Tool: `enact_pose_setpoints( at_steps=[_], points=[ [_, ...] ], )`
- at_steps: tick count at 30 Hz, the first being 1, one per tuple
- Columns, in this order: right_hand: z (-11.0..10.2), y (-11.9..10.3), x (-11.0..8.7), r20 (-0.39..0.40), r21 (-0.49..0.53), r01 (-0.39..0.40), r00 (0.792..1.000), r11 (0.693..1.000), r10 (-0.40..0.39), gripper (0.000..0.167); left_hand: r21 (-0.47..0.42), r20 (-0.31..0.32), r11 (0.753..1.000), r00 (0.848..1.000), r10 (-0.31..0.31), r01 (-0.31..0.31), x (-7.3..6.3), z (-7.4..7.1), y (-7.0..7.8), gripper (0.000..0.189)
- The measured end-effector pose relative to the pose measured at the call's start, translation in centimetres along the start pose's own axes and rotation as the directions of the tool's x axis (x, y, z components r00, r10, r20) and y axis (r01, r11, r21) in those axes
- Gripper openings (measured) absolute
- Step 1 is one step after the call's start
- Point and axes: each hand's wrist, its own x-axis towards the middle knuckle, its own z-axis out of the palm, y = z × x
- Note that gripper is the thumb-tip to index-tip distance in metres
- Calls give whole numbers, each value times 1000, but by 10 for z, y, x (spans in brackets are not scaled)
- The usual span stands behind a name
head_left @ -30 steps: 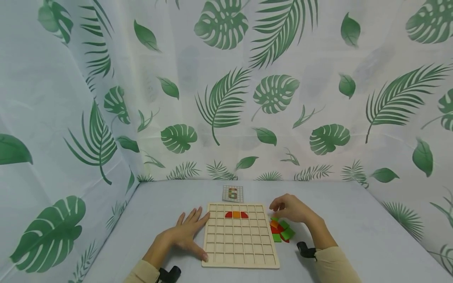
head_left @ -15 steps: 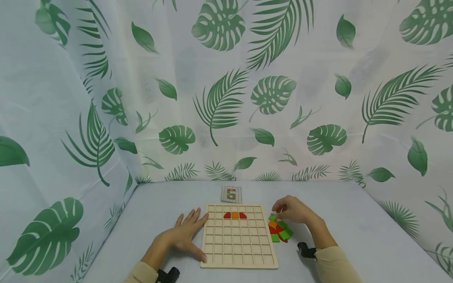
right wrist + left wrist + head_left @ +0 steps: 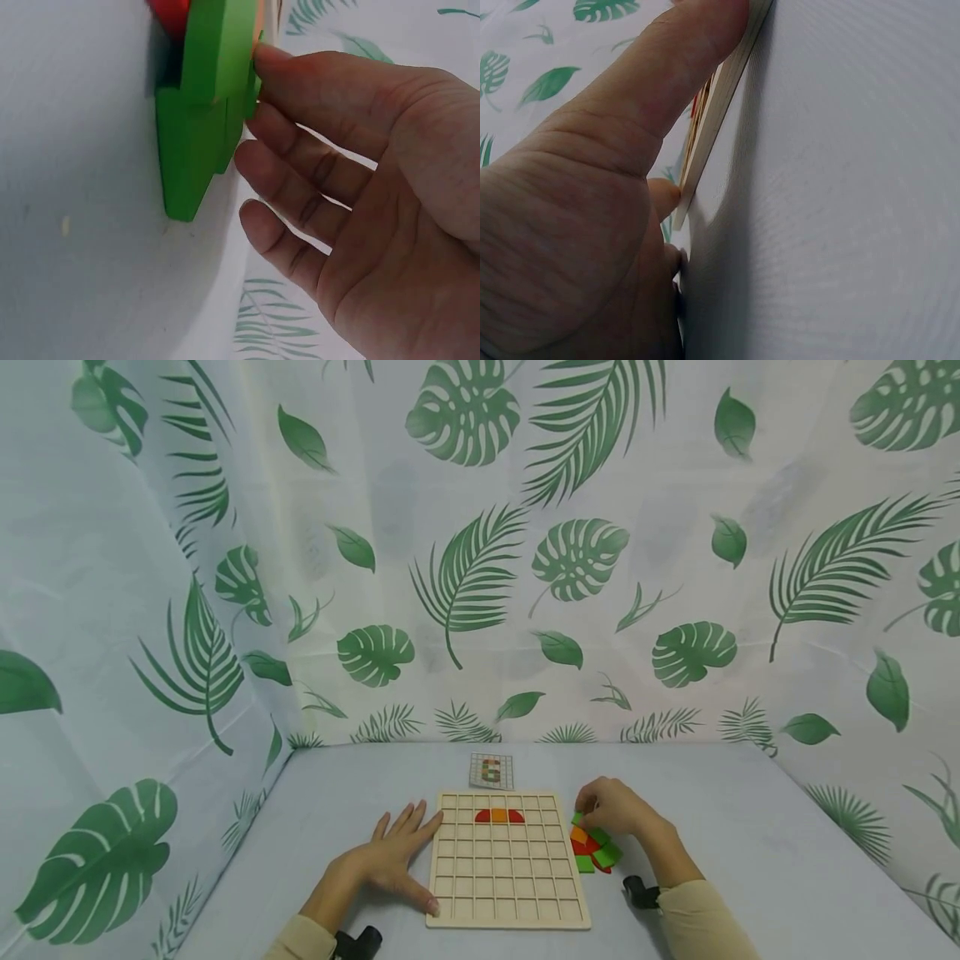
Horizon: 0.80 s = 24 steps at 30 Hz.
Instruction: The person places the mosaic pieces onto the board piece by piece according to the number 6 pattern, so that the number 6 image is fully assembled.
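Note:
A wooden grid board lies on the table, with a red-orange-red row of tiles set in its upper part. My left hand rests spread at the board's left edge; in the left wrist view its thumb lies against the wooden rim. My right hand is over the far end of a tile pile beside the board. Its fingertips pinch a small green tile at the pile's edge; the index finger is mostly hidden in the right wrist view. Other fingers are loosely curled.
A small printed card with a coloured figure on a grid lies behind the board. Red, orange and green tiles overlap in the pile. A leaf-patterned cloth hangs behind the table.
My right hand's thumb and fingers have come down and closer together at the far green tile of the pile. The left hand stays at the board's edge.

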Motion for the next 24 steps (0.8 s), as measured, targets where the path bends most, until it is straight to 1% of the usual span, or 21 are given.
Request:
enact_pose_setpoints(
  at_steps=[6, 11, 17, 21, 24],
  points=[
    [3, -6, 2, 5, -8, -13, 1000, 1000, 13, 21, 0, -2, 1000, 1000, 6, -6, -1, 0, 1, 138],
    [5, -11, 1, -13, -8, -16, 1000, 1000, 16, 21, -2, -3, 1000, 1000, 6, -6, 0, 1, -1, 138],
    [8, -13, 1, -26, -32, -2, 1000, 999, 1, 24, 4, -6, 1000, 1000, 6, -6, 2, 3, -5, 139],
    [8, -15, 1, -23, -66, 10, 1000, 998, -12, 23, 2, -9, 1000, 1000, 9, -9, 2, 3, -5, 139],
    [6, -17, 2, -36, -78, 29, 999, 996, -32, 22, 1, -9, 1000, 1000, 13, -13, 2, 2, -3, 138]
  ],
)
